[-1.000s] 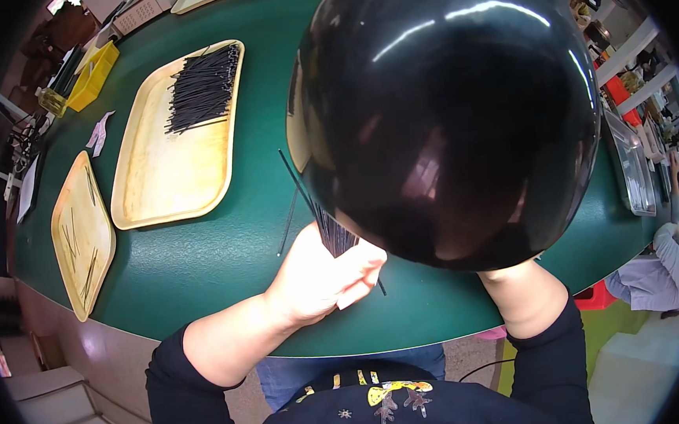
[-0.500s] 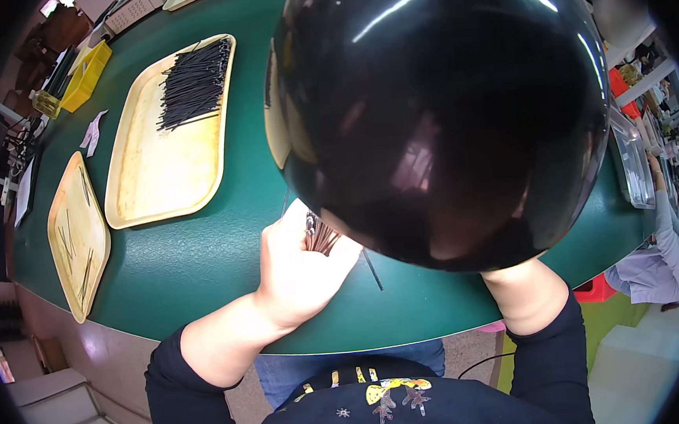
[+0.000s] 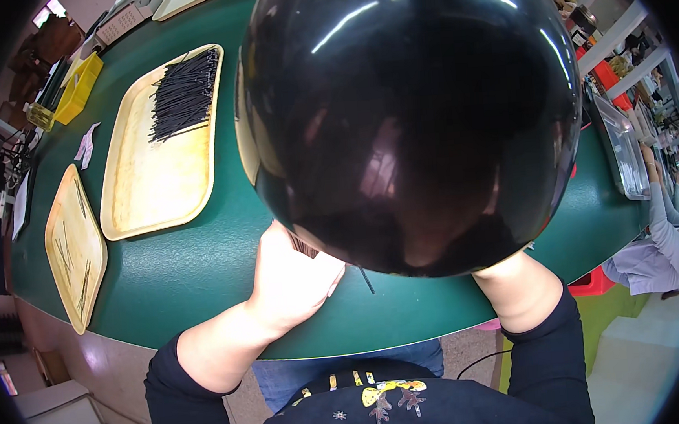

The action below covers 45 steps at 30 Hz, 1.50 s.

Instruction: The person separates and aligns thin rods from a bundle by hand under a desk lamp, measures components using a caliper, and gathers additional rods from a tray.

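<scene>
A large glossy black dome [image 3: 412,128] covers the middle of the view and hides much of what is under it. My left hand [image 3: 291,282] is closed around a bundle of thin dark wire-like pieces [image 3: 304,247]; the dome covers part of the bundle. A single thin black piece [image 3: 368,281] lies slanted on the table just right of that hand. Of my right hand [image 3: 509,269], only the wrist and the heel show below the dome's lower right edge. Its fingers are hidden, so what they hold or touch cannot be seen.
On the green table [image 3: 168,291], a cream tray [image 3: 145,190] holds a pile of thin black pieces [image 3: 184,97]. Left of it, a smaller tray [image 3: 93,296] carries several thin pieces. A yellow bin [image 3: 79,88] stands far left, a clear plastic box [image 3: 622,149] at right, near another person's arm [image 3: 657,190].
The view has shifted slightly, and the dome appears farther left. My left hand sits a little lower with the bundle, which shows less now.
</scene>
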Each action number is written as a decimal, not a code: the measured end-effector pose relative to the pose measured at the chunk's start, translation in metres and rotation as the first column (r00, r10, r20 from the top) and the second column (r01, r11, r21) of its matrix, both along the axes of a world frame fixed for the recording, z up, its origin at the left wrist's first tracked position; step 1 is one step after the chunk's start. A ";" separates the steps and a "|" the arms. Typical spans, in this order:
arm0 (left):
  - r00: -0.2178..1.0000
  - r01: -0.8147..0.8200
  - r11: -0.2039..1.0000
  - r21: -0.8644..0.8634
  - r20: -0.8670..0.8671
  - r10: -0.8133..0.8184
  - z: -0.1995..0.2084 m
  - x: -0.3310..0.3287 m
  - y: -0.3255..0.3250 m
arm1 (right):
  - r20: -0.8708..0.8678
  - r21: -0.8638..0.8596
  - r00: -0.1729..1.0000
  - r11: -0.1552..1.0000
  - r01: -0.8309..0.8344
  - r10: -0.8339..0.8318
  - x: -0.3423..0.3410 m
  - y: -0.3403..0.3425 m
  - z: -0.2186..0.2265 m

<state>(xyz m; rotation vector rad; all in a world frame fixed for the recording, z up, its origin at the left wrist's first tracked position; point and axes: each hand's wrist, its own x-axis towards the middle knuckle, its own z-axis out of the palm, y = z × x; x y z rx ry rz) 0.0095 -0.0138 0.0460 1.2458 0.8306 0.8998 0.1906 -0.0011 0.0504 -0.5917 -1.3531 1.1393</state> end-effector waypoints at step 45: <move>0.948 0.256 0.901 -0.350 0.271 -0.164 0.011 0.009 0.004 | 0.313 0.262 0.912 0.947 0.184 -0.264 0.007 -0.003 0.015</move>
